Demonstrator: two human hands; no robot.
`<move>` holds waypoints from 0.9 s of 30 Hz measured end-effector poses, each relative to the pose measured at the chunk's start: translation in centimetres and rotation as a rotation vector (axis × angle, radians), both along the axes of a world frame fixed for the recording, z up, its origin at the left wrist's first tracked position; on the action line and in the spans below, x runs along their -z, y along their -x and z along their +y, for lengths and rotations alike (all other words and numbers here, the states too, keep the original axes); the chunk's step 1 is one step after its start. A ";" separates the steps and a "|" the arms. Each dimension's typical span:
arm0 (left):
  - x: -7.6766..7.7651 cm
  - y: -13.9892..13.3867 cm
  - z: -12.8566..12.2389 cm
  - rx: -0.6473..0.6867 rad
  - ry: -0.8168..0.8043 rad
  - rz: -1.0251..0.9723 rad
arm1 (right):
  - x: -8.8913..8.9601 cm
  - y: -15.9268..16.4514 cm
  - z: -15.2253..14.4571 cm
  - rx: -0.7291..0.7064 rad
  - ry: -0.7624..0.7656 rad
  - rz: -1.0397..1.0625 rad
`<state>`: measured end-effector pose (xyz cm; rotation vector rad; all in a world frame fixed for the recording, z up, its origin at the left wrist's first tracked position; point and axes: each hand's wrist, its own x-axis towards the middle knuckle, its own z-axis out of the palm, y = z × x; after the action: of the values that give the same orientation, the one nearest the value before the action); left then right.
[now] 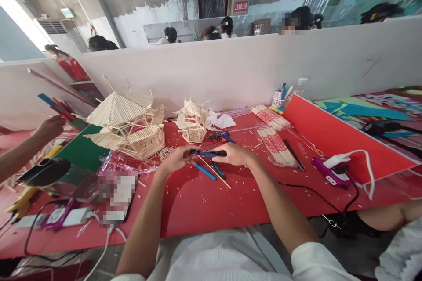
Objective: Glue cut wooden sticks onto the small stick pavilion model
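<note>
Over the middle of the red table, my right hand (235, 153) is closed round the handles of blue-handled pliers (208, 154). The dark end of the pliers points left, where the fingers of my left hand (178, 159) pinch it; anything small between those fingers is hidden. Just below lie a blue pen (203, 170), a thin wooden stick (219, 176) and a green-handled tool (217, 169), partly covered. Behind my hands is a blue glue gun (227, 136). A small stick-built pavilion (192, 123) stands past my left hand, with a larger one (123, 125) further left.
Packs of wooden sticks (276, 145) lie right of my hands, before a leaning red board (339, 140). A phone (120, 197) and a power strip (59, 215) are at left; another strip (331, 172) is at right. A co-worker's hand (51, 129) reaches in from the left.
</note>
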<state>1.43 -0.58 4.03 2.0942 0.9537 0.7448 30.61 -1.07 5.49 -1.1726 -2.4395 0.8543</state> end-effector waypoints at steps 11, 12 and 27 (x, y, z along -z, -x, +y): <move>0.1 0.4 0.2 -0.011 0.002 0.004 | 0.7 0.5 0.2 0.004 -0.051 0.021; 0.0 0.4 0.2 -0.016 -0.009 0.012 | 0.7 0.6 0.2 0.002 -0.051 0.024; 0.1 0.6 0.2 0.007 -0.054 0.056 | 0.6 1.1 0.0 -0.020 -0.031 -0.007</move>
<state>0.86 -0.37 3.93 2.1741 0.9654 0.7189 29.51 -1.10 4.94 -1.1445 -2.4653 0.8165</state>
